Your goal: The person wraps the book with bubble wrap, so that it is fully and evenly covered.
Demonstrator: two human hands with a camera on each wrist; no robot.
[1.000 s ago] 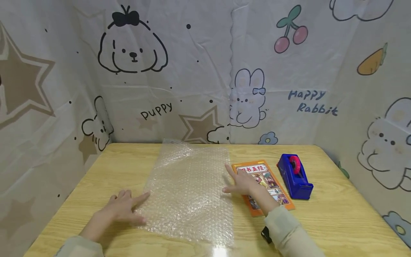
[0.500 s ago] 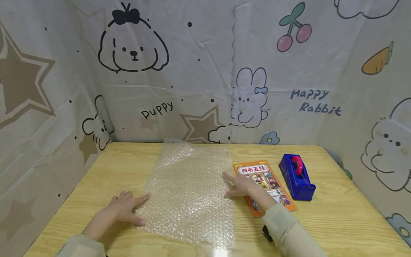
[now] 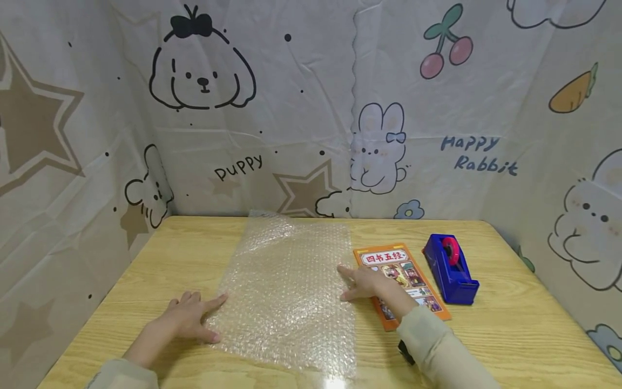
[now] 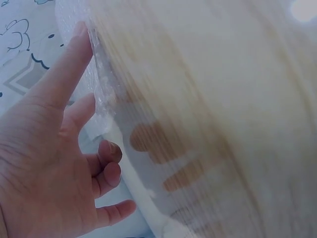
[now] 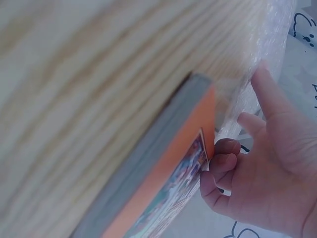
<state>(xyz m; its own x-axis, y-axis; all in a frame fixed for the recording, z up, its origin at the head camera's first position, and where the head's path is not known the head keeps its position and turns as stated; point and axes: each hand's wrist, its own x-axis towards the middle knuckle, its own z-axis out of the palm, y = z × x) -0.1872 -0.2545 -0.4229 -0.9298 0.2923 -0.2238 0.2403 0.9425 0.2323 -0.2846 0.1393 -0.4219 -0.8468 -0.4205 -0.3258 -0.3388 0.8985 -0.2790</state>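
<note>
A clear sheet of bubble wrap [image 3: 286, 292] lies flat on the table, its far end at the back edge. My left hand [image 3: 187, 317] is at its left edge, thumb and index finger spread and touching the plastic. On the opposite side my right hand [image 3: 366, 283] reaches over an orange book [image 3: 384, 257], with thumb and index fingertips on the wrap's right edge. In the right wrist view, the other fingers of the right hand [image 5: 277, 163] hang bent beside the book's cover [image 5: 163, 173]. The left wrist view has the left hand [image 4: 49, 163] with its fingers spread, gripping nothing.
A blue tape dispenser [image 3: 451, 275] with a pink-red roll stands right of the book. A small black object [image 3: 405, 352] sits partly hidden by the right sleeve. Behind the wooden table [image 3: 510, 335] hangs a printed cloth [image 3: 301, 124], which also covers both sides.
My right hand has slid slightly nearer along the wrap's right edge, uncovering more of the book's title. The left hand stays in place. The head view has shifted a little.
</note>
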